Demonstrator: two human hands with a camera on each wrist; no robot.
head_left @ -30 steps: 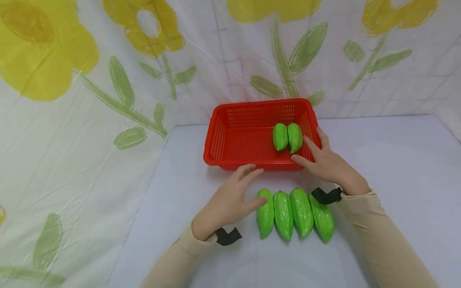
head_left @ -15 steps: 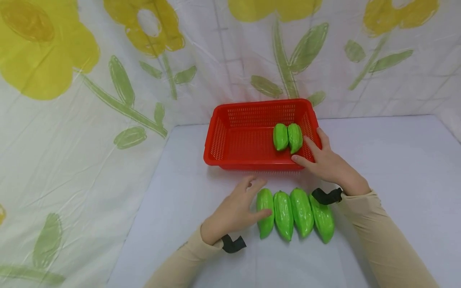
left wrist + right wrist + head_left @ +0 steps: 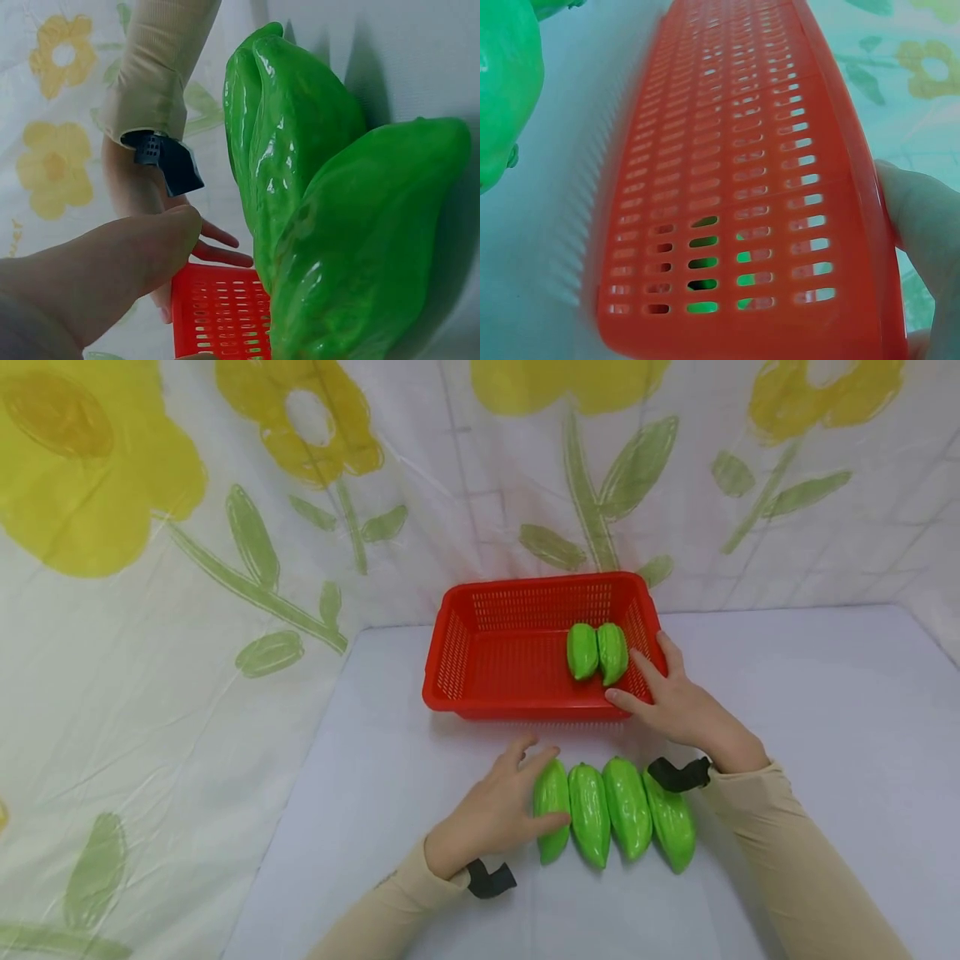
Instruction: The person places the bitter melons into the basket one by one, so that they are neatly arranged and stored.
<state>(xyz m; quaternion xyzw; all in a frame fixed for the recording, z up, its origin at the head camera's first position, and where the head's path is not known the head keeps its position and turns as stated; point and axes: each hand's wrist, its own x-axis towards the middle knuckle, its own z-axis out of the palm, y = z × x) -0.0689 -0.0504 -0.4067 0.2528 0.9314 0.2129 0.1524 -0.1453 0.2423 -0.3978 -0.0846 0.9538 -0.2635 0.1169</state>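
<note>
My left hand [image 3: 498,806] reaches over the leftmost of several glossy green, pointed pepper-like vegetables [image 3: 553,793], fingers spread and thumb across its lower part. In the left wrist view the thumb [image 3: 161,240] stands apart from the nearest green vegetable [image 3: 367,240]. My right hand [image 3: 686,706] rests with spread fingers at the front right corner of a red plastic basket [image 3: 525,706]. The right wrist view shows its thumb [image 3: 915,206] at the rim. Inside the basket, two green vegetables [image 3: 582,652] lie side by side near the right end.
The vegetables outside the basket form a row on the white table [image 3: 360,760], in front of the basket. A white curtain [image 3: 450,527] with yellow flowers hangs right behind the basket and along the left side. Black straps [image 3: 491,878] sit at both wrists.
My left hand has moved back from the basket's front rim, down and slightly right, over the leftmost vegetable. The right hand stays at the basket corner. The view has tilted slightly.
</note>
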